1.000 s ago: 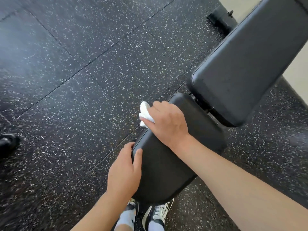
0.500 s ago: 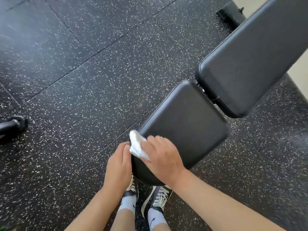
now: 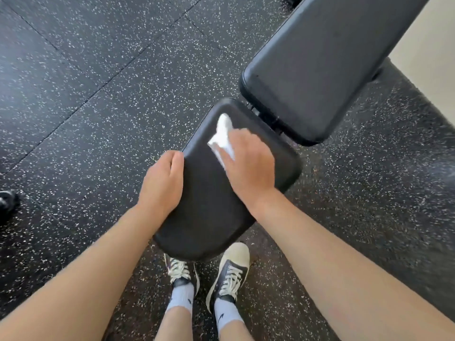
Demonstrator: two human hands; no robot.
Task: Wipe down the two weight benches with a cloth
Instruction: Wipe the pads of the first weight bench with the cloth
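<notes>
Both hands on seat pad [image 3: 209,205]: right hand [image 3: 248,166] presses cloth [image 3: 222,136], left hand [image 3: 162,185] grips edge.

The right hand [image 3: 248,166] presses a white cloth [image 3: 222,136] onto the black seat pad [image 3: 209,205]; the left hand [image 3: 162,185] grips the pad's left edge.

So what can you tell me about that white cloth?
The white cloth is small, crumpled and soft-looking, maybe paper or fabric. It lies pressed flat on the black seat pad, near the pad's far end. The right hand covers its near part and holds it down; its far corner sticks out beyond the fingers.
</notes>
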